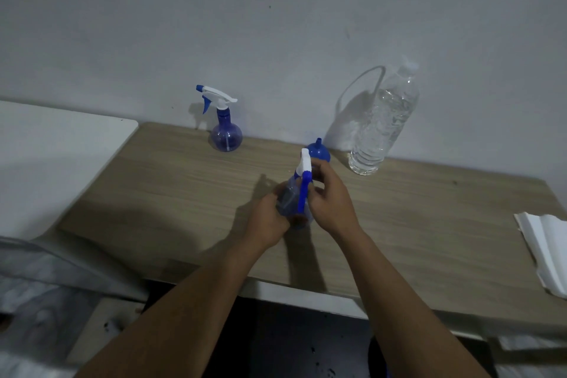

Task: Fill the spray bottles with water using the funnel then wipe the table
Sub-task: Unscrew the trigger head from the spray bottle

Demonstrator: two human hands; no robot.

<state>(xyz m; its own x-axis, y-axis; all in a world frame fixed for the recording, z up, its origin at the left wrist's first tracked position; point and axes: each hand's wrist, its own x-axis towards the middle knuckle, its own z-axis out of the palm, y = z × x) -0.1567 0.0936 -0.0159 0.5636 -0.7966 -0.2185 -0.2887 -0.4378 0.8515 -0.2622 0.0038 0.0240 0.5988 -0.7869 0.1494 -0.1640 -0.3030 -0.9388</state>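
Both hands hold a round blue spray bottle (pixel 291 198) over the middle of the wooden table (pixel 171 193). My left hand (pixel 270 218) grips its clear blue body from the left. My right hand (pixel 329 196) is closed around its neck, under the white and blue trigger head (pixel 305 172). A second blue spray bottle (pixel 225 129) with its trigger head on stands upright by the wall at the back left. Just behind my right hand a blue funnel (pixel 319 150) rests spout up. A large clear water bottle (pixel 383 123) stands capped at the back right.
Folded white paper towels (pixel 546 252) lie at the table's right edge. A white surface (pixel 52 156) adjoins the table on the left. A grey wall runs right behind the table. The table's front edge is close to my forearms.
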